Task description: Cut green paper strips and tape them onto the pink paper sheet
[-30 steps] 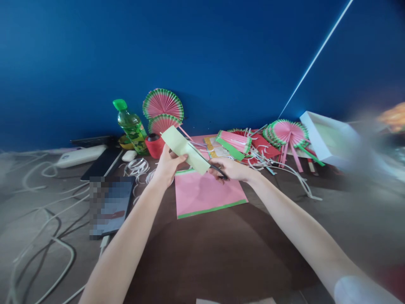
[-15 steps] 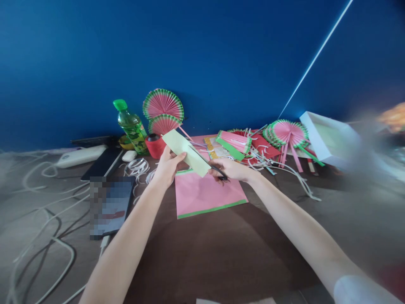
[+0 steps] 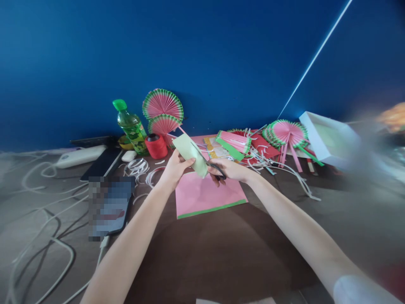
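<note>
My left hand (image 3: 176, 167) pinches a pale green sheet of paper (image 3: 189, 151), thumb on top, holding it tilted above the table. In my right hand (image 3: 228, 169) is a pair of black scissors (image 3: 217, 170), fingers through the handles. Their blades lie along the right side of the green paper. Below both hands a pink sheet of paper (image 3: 207, 196) with a green strip on its near edge lies flat on the table; the hands and green paper cover part of its far edge.
Left stand a green bottle (image 3: 130, 126) and a red thread spool (image 3: 157, 146), by phones and cables. Pink-and-green pleated fans (image 3: 163, 103) lean on the wall. More fans (image 3: 287, 134), paper scraps and a white box (image 3: 329, 137) lie at the right.
My left hand has moved right, nearer the scissors, taking the green paper with it and turning it a little. More of the red spool shows. My right hand has barely shifted.
</note>
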The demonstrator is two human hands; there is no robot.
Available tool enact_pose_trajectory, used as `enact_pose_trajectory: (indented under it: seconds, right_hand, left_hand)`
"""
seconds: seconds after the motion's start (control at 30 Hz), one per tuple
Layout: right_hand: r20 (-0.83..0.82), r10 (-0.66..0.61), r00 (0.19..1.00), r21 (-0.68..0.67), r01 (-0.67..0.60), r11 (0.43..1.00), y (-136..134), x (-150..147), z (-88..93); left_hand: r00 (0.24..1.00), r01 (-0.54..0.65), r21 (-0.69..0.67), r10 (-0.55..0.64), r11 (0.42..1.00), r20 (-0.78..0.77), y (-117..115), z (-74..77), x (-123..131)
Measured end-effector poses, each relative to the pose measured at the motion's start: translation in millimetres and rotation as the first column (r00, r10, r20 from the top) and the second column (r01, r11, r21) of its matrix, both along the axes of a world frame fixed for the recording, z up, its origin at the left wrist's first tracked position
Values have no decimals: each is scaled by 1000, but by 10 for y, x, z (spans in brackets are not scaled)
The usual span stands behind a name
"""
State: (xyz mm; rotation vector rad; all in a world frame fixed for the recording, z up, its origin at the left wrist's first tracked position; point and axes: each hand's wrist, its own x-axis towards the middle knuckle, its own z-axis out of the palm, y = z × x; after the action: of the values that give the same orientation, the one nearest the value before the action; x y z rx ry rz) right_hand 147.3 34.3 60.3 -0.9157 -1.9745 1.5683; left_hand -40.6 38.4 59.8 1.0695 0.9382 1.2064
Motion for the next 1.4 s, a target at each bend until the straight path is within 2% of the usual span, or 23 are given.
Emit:
enact_pose_trajectory:
  seconds: [0.17,0.4,0.57,0.87,1.4]
  right_hand:
    - [18,-24,1000,9,24,1000,2,-8,-32]
    - [47,-58,997,7,58,998,-34,-31,21]
    - [7,-23,1000,-28,23,999,-29,-26,10]
    - [-87,-65,994,-97,56,994,-21,-34,-4]
    - [-26,-96,995,-28,95,995,-23,-60,-23]
  left_hand:
    - [1000,-10,-19,11,1000,8,-4,2,-2]
    - [999,3,-44,-1,999,34,6,-10,-16]
    - [997,-37,-113,44,993,56,52,-52,-49]
    - [996,89,-149,-88,985,10,-43,-20,46]
    - [996,86,-160,-80,983,45,-37,-61,62]
